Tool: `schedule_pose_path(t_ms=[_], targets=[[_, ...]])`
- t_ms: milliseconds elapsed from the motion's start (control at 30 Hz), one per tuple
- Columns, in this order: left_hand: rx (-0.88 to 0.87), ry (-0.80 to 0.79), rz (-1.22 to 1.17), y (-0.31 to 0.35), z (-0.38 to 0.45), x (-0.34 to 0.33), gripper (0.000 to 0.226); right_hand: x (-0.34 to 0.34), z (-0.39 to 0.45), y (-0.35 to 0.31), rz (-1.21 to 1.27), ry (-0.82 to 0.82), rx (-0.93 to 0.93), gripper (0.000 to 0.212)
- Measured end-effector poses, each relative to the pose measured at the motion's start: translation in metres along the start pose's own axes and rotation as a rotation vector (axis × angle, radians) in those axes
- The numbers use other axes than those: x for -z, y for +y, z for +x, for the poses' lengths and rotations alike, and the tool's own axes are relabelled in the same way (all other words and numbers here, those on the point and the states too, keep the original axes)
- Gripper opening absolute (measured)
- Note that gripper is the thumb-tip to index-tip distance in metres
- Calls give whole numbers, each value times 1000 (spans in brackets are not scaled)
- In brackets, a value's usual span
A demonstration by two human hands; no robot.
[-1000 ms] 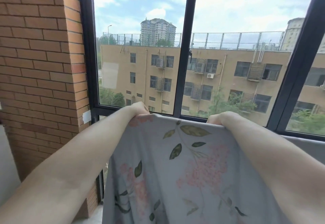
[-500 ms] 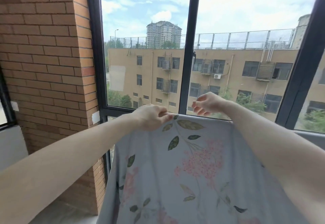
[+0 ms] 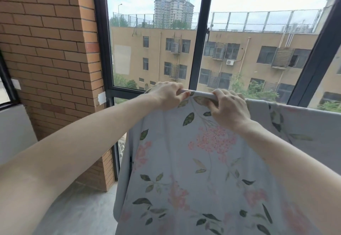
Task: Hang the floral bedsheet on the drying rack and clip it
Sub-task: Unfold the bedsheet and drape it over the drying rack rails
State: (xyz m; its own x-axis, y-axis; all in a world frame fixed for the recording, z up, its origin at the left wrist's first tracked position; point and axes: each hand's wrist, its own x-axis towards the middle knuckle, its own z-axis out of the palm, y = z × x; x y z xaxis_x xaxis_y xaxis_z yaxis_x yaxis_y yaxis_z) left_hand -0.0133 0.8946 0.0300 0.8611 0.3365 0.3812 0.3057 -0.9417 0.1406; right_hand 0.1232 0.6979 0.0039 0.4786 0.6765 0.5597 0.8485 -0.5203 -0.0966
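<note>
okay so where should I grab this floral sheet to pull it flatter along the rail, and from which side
Probably take the floral bedsheet at its top fold, where it bends over the rail, pinching from the near side. That edge is taut and within reach; the left hand and right hand already grip there.

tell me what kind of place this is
Most likely an enclosed apartment balcony, several floors up. Tall dark-framed windows look down on a neighbouring building, a brick wall stands alongside, and both hands grip a floral bedsheet draped over a rail.
</note>
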Motion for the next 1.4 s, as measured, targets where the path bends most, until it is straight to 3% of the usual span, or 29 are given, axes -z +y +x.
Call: schedule_pose_path(t_ms=[67, 167, 233, 300, 367, 434, 500, 534, 734, 1001, 1201, 1334, 1401], targets=[[-6, 16, -91, -5, -6, -3, 29, -1, 2, -5, -15, 18, -25, 35], [28, 158, -465, -27, -19, -5, 20, -3, 4, -12, -22, 40, -40, 42], [159, 333, -627, -48, -33, -3, 17, -5, 5, -14, -13, 55, -48, 44], [338, 436, -619, -76, -50, -4, 21, -5, 5, -14, -16, 66, -58, 45], [489, 317, -496, -106, -66, -11, 27, -5, 6, -14, -13, 64, -64, 46], [568, 53, -365, -128, -78, -21, 27, -5, 5, -14, -15, 58, -63, 46], [558, -145, -271, -137, -83, -30, 21, -6, 4, -13, -20, 60, -60, 45], [536, -168, -212, -138, -83, -32, 18, -7, 4, -13, -22, 61, -60, 45], [528, -101, 29, -139, -74, -29, 18, -6, 4, -15, -29, 48, -65, 45], [537, 240, -298, -117, -12, 39, 25, 0, 7, -14, -42, 26, -56, 46], [607, 517, -858, -79, 60, 83, 26, 4, 10, -15, -53, 16, -68, 48], [540, 507, -804, -49, 96, 94, 26, 6, 14, -17, -63, 18, -76, 52], [555, 368, -672, -46, 108, 74, 23, 8, 18, -17, -46, 9, -101, 57]])
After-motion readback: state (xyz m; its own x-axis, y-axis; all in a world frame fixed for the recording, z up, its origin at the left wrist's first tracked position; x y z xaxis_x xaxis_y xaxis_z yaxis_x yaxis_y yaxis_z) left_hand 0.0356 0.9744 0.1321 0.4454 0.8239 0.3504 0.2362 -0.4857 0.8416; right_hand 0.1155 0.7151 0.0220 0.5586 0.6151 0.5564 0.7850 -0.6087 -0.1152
